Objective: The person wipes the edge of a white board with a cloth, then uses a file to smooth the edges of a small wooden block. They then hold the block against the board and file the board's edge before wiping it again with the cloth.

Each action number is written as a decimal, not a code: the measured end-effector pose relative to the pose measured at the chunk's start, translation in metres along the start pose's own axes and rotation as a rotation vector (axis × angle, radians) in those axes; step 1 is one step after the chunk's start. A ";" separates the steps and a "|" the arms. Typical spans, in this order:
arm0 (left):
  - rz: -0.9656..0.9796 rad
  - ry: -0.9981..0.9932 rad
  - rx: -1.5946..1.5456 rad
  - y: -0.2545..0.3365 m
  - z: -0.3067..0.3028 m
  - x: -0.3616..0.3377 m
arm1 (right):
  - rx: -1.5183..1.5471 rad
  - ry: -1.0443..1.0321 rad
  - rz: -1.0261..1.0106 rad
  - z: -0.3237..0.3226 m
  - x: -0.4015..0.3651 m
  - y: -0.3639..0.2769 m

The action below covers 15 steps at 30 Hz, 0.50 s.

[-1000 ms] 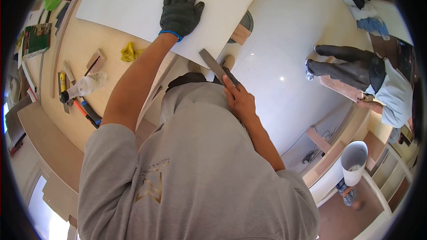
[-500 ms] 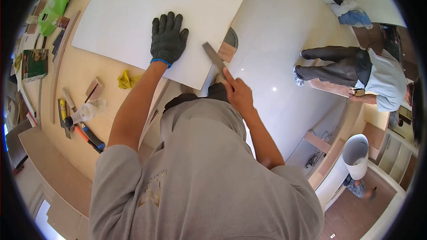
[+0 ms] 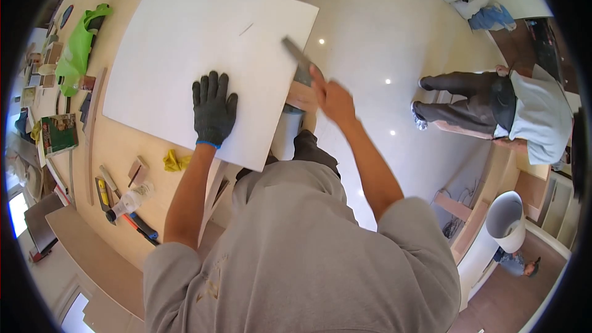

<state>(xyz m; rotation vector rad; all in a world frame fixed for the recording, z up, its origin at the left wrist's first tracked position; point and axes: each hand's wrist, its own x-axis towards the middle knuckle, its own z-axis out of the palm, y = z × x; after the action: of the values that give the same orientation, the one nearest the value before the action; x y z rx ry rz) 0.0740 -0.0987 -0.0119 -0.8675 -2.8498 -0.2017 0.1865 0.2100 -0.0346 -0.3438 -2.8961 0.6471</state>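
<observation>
A large white board (image 3: 203, 43) lies on the wooden workbench, its right side sticking out past the bench. My left hand (image 3: 214, 108), in a dark work glove with a blue cuff, rests flat on the board near its close edge, fingers stretched out. My bare right hand (image 3: 335, 100) is wrapped around one end of a grey flat file (image 3: 297, 54). The file slants across the board's right edge, its tip over the white surface. Whether it touches the edge is hard to tell.
On the workbench (image 3: 139, 139) lie a yellow cloth (image 3: 177, 160), a clear bottle (image 3: 131, 200), a yellow-handled cutter (image 3: 103, 191), a green bag (image 3: 80, 52) and a green box (image 3: 60, 132). Another person (image 3: 518, 105) bends over at right. A white bucket (image 3: 505, 222) stands lower right.
My right hand and the file have moved away from me along the board's right edge. My left hand stays flat on the board. The whole view has shifted, showing more floor beyond the bench.
</observation>
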 end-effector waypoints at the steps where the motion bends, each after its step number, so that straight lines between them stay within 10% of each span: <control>1: -0.024 -0.008 0.002 0.002 0.002 0.000 | 0.013 -0.022 -0.006 -0.001 -0.024 -0.003; 15: -0.255 -0.040 0.081 0.061 0.024 0.113 | 0.080 -0.001 -0.008 -0.015 0.096 0.051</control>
<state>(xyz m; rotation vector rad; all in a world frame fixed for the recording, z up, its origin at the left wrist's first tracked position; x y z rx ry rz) 0.0125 0.0166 -0.0096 -0.4973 -2.9761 -0.0974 0.1070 0.2853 -0.0335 -0.3219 -2.8615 0.7589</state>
